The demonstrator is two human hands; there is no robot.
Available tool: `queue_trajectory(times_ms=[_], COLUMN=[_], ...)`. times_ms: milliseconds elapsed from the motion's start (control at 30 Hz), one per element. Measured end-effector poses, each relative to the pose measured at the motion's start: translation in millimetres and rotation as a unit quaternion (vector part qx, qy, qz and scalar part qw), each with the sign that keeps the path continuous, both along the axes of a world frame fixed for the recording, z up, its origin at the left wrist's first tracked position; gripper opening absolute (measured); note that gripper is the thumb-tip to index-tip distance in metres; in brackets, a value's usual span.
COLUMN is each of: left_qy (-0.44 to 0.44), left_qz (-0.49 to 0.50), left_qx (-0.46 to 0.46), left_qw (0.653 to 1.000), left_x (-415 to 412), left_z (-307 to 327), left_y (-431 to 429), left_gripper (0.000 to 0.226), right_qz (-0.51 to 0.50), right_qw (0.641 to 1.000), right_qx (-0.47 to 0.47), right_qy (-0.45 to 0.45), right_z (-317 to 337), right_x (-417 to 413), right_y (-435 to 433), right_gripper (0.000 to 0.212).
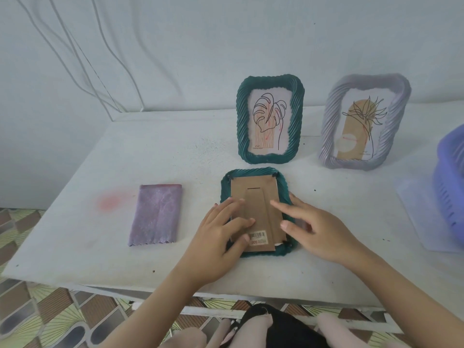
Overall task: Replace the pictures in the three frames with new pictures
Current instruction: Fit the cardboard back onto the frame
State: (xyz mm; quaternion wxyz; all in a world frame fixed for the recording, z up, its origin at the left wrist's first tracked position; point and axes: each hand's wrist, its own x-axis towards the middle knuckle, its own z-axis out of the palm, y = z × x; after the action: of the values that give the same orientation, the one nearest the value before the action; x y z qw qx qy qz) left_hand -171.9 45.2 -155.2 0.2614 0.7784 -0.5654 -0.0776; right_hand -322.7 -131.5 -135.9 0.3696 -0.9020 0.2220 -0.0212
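Pale wall [200,46] with loose white cables [99,79] stands behind a white table [175,151]. Take the face-down frame [251,171] as your mark. It is dark green and lies flat on the table directly before you, near the front edge, with its brown cardboard back [251,189] turned up. The folding stand lies flat on this back, and a barcode label [257,234] sits at the near end. Small dark clips show at the corners.

Your left hand [221,237] rests palm down on the left half of the back. Its fingers [231,204] are straight and a little apart, and the thumb lies beside the label. Your right hand [316,229] comes in from the right side of this frame. Its fingers [283,208] are straight and spread, with the index reaching over the stand. Whether its tip touches the cardboard, you cannot tell. Neither hand grips anything.

Just behind the face-down frame a second green frame [242,121] stands upright with a leaf drawing [268,119] inside. Behind and to the right of the face-down frame stands a grey frame [329,126] holding a plant drawing [364,121] on a tan shape. To the left of the face-down frame, apart from it, lies a folded purple cloth [157,214], and further left is a faint red stain [110,200]. Far to its right a blue basket [452,177] sits on a clear sheet [421,222], cut off by the picture edge.
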Motion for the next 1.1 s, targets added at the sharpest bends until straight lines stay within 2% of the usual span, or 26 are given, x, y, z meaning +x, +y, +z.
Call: queue_trajectory(times_ms=[67, 167, 300, 367, 433, 533, 667, 733, 800, 933, 1033, 1100], left_qy=[0.000, -0.003, -0.054, -0.080, -0.085, -0.053, 0.030, 0.100, 0.211, 0.447, 0.551, 0.581], left_qz=[0.008, 0.057, 0.148, 0.178, 0.186, 0.189, 0.232, 0.255, 0.282, 0.261, 0.223, 0.211], left_qx=[-0.003, 0.029, 0.039, 0.061, 0.090, 0.069, 0.038, 0.015, -0.021, -0.091, -0.111, -0.113], left_qw=[1.000, 0.998, 0.987, 0.979, 0.975, 0.978, 0.972, 0.962, 0.936, 0.851, 0.796, 0.778], left_x=[-10.8, -26.1, -37.7, -40.6, -40.9, -35.8, -19.0, -4.2, 11.9, 20.8, 10.9, 4.5], left_z=[8.9, 26.4, 54.3, 68.5, 81.2, 96.6, 110.4, 112.3, 109.9, 88.1, 62.6, 47.7], left_y=[-7.7, -20.5, -41.4, -50.3, -55.8, -56.0, -40.9, -26.5, -13.7, 0.9, -1.8, -6.4], left_gripper=[0.044, 0.052, 0.068, 0.072, 0.067, 0.036, 0.026, 0.017, 0.017, 0.019, 0.029, 0.031], right_qz=[-0.056, -0.160, -0.193, -0.177, -0.153, -0.139, -0.170, -0.183, -0.184, -0.191, -0.206, -0.212], right_qw=[0.986, 0.925, 0.845, 0.825, 0.827, 0.841, 0.875, 0.887, 0.896, 0.912, 0.909, 0.905], right_qx=[0.134, 0.306, 0.434, 0.469, 0.472, 0.462, 0.401, 0.380, 0.361, 0.312, 0.297, 0.296], right_qy=[-0.083, -0.160, -0.247, -0.262, -0.262, -0.245, -0.211, -0.191, -0.184, -0.187, -0.208, -0.221], right_z=[2.1, 9.6, 21.5, 28.9, 32.5, 31.1, 20.6, 14.7, 10.8, 5.1, 3.1, 3.1], right_x=[2.3, 8.4, 12.1, 13.9, 17.3, 23.2, 27.1, 27.0, 26.1, 26.2, 26.7, 26.2], right_y=[1.6, 0.2, -1.4, -0.2, 0.5, 2.3, 6.1, 9.2, 13.5, 19.9, 20.5, 18.5], right_gripper=[0.042, 0.033, 0.036, 0.039, 0.040, 0.039, 0.024, 0.027, 0.029, 0.030, 0.033, 0.036])
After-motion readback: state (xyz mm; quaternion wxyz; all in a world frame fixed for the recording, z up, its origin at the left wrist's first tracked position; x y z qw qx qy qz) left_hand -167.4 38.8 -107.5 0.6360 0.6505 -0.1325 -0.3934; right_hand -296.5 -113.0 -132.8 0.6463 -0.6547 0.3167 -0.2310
